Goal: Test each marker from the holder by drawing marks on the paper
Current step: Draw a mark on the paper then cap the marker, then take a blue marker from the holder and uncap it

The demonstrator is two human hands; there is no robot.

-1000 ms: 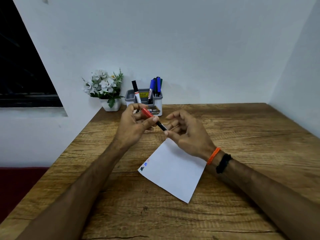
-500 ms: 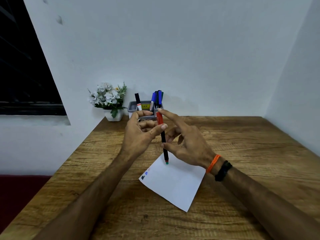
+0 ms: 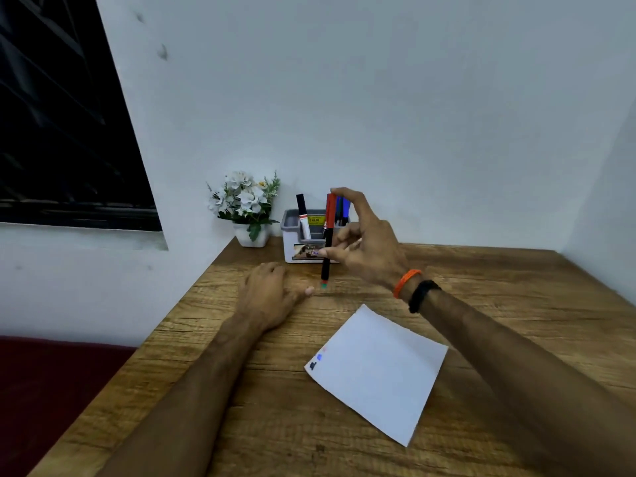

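Just beyond the right hand's grip (image 3: 361, 235), the holder (image 3: 290, 232) stood at the back of the desk (image 3: 481, 304), and that was where the red-capped marker (image 3: 328, 235) had travelled: half a second earlier it hung point-down over the paper (image 3: 375, 370) between both hands, and a second back the left hand was still working at its cap. Now the left hand (image 3: 272, 290) had let go altogether and lay on the wood below and to the left of the grip, fingers relaxed, holding nothing, while the right hand alone pinched the marker upright, forefinger on top of the red cap, thumb on the black barrel lower down. My read was that this marker had had its turn and was heading back to the holder, with the next one due. The marker itself looked slim: red cap uppermost, black barrel, a small green tip at the bottom end, hanging just in front of the holder and clear of the desk. Behind the grip a couple of blue-capped markers (image 3: 345, 208) poked out of the holder, and to its left stood a black-capped one (image 3: 303, 215). Well below the grip, the paper lay near the person, small dark and blue marks (image 3: 316, 362) at its left corner, plus a faint pinkish one, hard to be sure of.
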